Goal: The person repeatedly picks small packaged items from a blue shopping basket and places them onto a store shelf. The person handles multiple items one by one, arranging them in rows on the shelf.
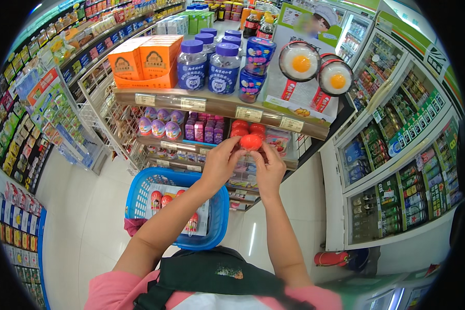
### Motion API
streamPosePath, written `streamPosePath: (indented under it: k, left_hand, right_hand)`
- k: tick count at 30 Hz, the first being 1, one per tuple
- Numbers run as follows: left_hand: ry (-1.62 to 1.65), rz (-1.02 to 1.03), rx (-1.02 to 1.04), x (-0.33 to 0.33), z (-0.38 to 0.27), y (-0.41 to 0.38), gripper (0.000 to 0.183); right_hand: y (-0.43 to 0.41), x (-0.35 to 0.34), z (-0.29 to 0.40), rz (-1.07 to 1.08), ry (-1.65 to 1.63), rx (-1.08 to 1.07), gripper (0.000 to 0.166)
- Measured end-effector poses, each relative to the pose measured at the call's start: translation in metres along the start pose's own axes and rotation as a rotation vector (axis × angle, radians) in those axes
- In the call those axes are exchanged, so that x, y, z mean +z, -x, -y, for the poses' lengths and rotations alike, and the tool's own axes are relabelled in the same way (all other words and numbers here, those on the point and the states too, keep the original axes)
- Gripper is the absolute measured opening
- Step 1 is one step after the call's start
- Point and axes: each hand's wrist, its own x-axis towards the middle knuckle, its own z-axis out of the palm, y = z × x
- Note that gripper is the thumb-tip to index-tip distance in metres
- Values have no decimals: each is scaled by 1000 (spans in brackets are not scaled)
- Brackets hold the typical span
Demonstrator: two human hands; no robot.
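Observation:
Between my left hand (221, 162) and my right hand (269, 170) is a red round-topped plastic container (251, 142), gripped by the fingertips of both. It is held in front of a shelf where several similar red containers (240, 126) stand beside purple and pink small boxes (204, 130) and egg-shaped packs (158, 127). Under my left forearm is a blue plastic basket (131, 193). Inside it, red-capped containers (156, 199) lie on a white sheet, partly hidden by the forearm. A dark red cloth (133, 226) touches the basket's left side.
The upper shelf holds orange boxes (141, 62), purple-lidded jars (224, 69) and fried-egg-shaped packs (300, 62). A white wire rack (108, 128) stands at the left. Glass-door drink coolers (399, 147) line the right, with a red fire extinguisher (330, 258) on the floor.

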Motion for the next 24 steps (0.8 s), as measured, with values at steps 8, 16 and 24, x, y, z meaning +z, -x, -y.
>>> streamPosePath:
  k: [8, 16, 24]
  left_hand:
    - [-61, -38, -53, -71, -8, 43, 35]
    - [-173, -35, -373, -132, 29, 130, 33]
    - [-259, -36, -582, -150, 79, 219, 36]
  right_hand:
    - [39, 36, 43, 145, -161, 45, 32]
    - [123, 100, 38, 463, -326, 285, 39]
    - [202, 143, 12, 719, -196, 431, 39]
